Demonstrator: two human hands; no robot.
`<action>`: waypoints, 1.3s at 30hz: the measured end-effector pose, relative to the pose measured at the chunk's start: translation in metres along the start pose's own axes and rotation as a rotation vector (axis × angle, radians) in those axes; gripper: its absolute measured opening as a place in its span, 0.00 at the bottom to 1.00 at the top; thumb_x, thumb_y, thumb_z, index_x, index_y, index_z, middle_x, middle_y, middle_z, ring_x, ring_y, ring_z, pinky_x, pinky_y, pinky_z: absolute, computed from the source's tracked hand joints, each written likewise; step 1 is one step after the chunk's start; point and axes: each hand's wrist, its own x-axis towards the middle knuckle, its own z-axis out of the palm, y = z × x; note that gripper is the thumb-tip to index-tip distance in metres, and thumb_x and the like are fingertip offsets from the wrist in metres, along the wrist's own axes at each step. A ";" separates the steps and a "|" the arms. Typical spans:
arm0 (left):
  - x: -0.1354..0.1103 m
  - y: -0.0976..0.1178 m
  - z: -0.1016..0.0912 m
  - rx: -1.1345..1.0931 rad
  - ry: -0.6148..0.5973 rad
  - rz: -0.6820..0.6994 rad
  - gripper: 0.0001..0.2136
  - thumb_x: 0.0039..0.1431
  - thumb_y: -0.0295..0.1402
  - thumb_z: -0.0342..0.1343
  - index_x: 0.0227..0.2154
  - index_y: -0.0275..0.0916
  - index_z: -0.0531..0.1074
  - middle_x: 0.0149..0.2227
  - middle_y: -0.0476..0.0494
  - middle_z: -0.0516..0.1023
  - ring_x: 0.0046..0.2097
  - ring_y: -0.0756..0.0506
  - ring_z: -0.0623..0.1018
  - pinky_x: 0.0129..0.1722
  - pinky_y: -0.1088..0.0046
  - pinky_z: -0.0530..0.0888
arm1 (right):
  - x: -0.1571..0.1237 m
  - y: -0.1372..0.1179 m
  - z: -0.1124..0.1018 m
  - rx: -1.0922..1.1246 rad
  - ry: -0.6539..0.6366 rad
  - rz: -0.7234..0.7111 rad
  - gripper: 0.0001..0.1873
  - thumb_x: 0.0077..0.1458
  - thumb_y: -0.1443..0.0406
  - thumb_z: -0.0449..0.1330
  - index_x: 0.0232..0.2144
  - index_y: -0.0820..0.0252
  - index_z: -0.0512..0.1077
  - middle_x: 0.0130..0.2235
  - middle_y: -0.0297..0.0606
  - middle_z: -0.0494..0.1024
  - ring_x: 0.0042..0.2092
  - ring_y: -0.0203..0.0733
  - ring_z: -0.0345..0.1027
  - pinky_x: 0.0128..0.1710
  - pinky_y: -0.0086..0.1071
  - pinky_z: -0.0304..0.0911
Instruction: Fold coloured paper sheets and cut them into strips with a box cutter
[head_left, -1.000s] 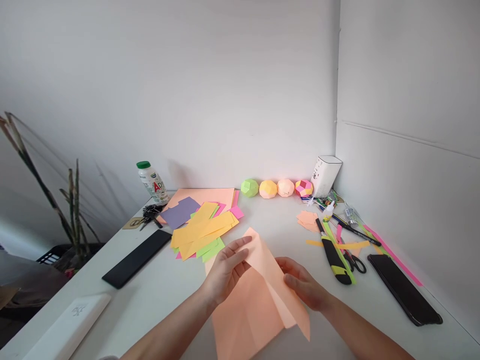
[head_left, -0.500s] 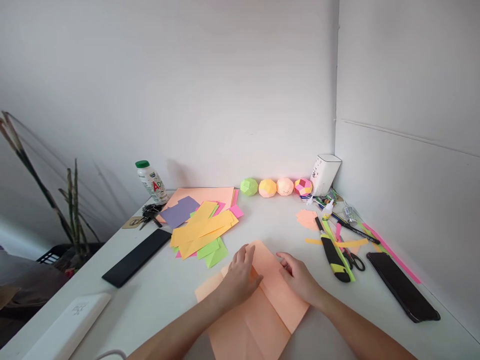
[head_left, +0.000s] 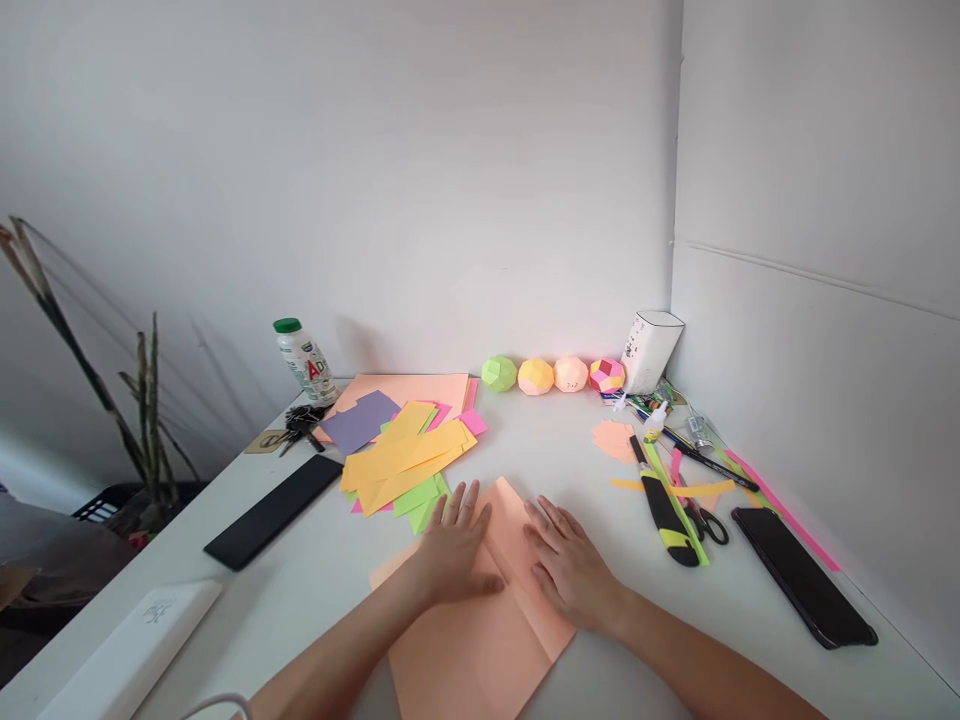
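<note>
A peach-orange paper sheet (head_left: 480, 650) lies partly folded on the white table (head_left: 300, 600), its point aimed away from me. My left hand (head_left: 454, 550) rests flat on the sheet's left fold, fingers stretched out. My right hand (head_left: 570, 575) presses flat on the right fold, fingers spread. Neither hand holds anything.
A pile of yellow, green, pink and purple paper (head_left: 401, 450) lies behind the sheet. Several paper balls (head_left: 551, 375) line the back wall. A utility knife (head_left: 667, 510), scissors (head_left: 705, 522), pens and a black phone (head_left: 802, 575) sit to the right. A black ruler case (head_left: 274, 510), keys and a bottle (head_left: 304, 360) are left.
The sheet was held up in both hands a second ago. It now lies on the table, and both hands have gone flat on it, pressing the folds.
</note>
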 end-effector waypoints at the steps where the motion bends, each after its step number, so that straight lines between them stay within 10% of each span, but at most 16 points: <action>1: -0.002 0.002 -0.003 0.006 -0.001 0.006 0.48 0.45 0.62 0.51 0.63 0.34 0.53 0.66 0.29 0.32 0.65 0.29 0.35 0.60 0.44 0.42 | 0.000 0.000 0.001 0.004 -0.010 -0.008 0.24 0.61 0.66 0.47 0.59 0.64 0.60 0.66 0.43 0.51 0.67 0.51 0.37 0.62 0.50 0.46; 8: 0.000 0.009 0.001 -0.140 -0.092 0.275 0.35 0.55 0.41 0.51 0.64 0.40 0.49 0.66 0.38 0.38 0.66 0.37 0.38 0.62 0.51 0.47 | 0.001 0.001 0.006 0.065 -0.113 0.057 0.27 0.63 0.62 0.45 0.63 0.61 0.53 0.65 0.42 0.52 0.66 0.46 0.41 0.64 0.48 0.42; 14: 0.007 -0.011 0.009 -0.196 -0.106 0.217 0.35 0.53 0.38 0.51 0.64 0.38 0.49 0.67 0.37 0.40 0.66 0.35 0.40 0.61 0.51 0.49 | 0.004 -0.007 0.010 0.090 -0.164 0.015 0.30 0.65 0.55 0.43 0.64 0.63 0.49 0.66 0.43 0.47 0.67 0.48 0.34 0.65 0.51 0.36; 24: 0.019 0.004 0.030 -0.044 0.361 0.189 0.16 0.62 0.31 0.42 0.47 0.32 0.68 0.59 0.29 0.63 0.62 0.34 0.59 0.59 0.53 0.58 | 0.017 -0.015 0.018 0.123 -0.199 0.059 0.39 0.63 0.49 0.42 0.65 0.72 0.45 0.67 0.52 0.39 0.67 0.52 0.26 0.65 0.50 0.32; 39: 0.027 0.001 0.033 0.101 0.410 0.176 0.23 0.64 0.37 0.40 0.59 0.34 0.61 0.64 0.37 0.56 0.63 0.35 0.58 0.58 0.56 0.56 | 0.006 -0.012 0.013 0.047 -0.248 0.037 0.38 0.63 0.50 0.43 0.65 0.73 0.45 0.67 0.51 0.36 0.67 0.53 0.24 0.66 0.48 0.32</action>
